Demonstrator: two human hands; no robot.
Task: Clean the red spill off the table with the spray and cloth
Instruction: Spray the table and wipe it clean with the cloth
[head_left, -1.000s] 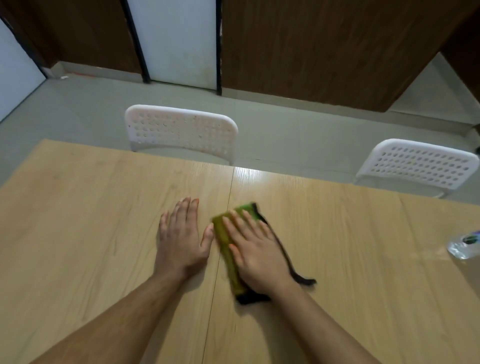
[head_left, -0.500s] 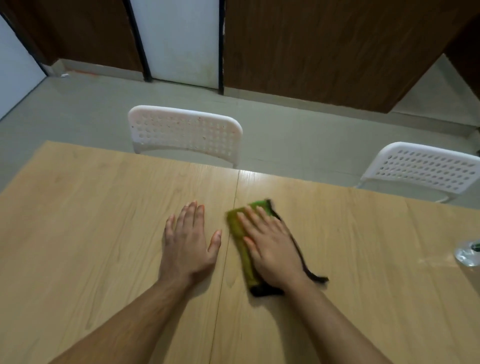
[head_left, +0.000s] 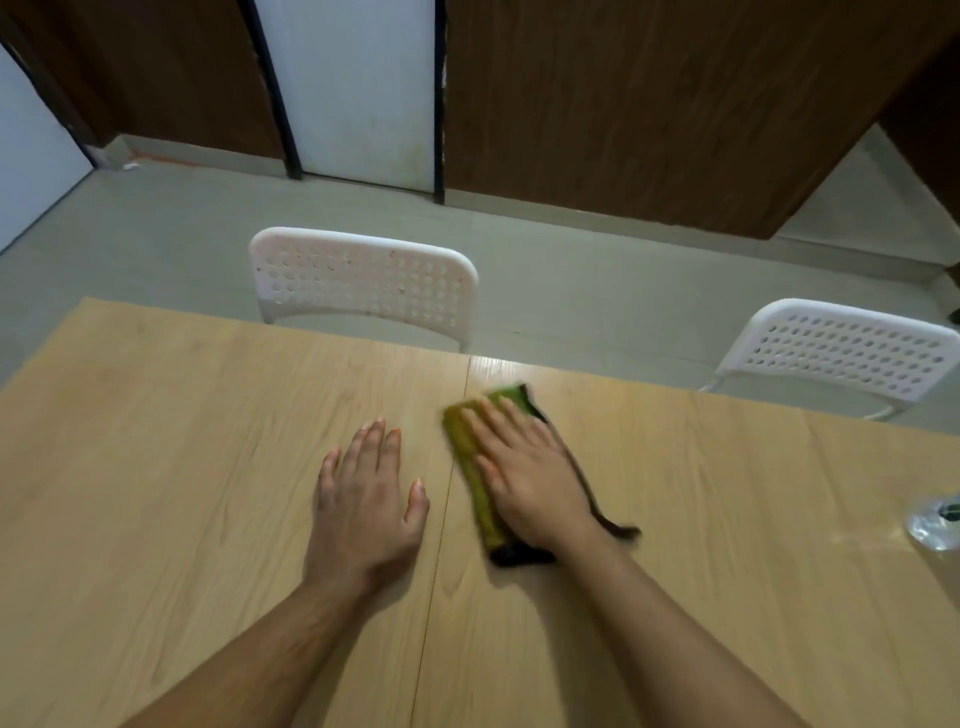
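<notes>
A folded green cloth with a dark edge (head_left: 470, 462) lies on the wooden table (head_left: 182, 467), just right of the seam between the two tabletops. My right hand (head_left: 530, 475) presses flat on top of it, fingers spread, covering most of it. My left hand (head_left: 366, 499) rests flat on the bare table to the left of the seam, holding nothing. At the right edge of the view, the top of a clear spray bottle (head_left: 937, 522) is partly cut off. No red spill shows on the wood.
Two white perforated chairs stand at the table's far side, one at centre (head_left: 363, 278) and one at right (head_left: 841, 351). Grey floor, brown wall panels and a white door lie beyond.
My right hand has slid the cloth to the right, away from my left hand, and the gap between them has widened. The left hand has stayed flat in place.
</notes>
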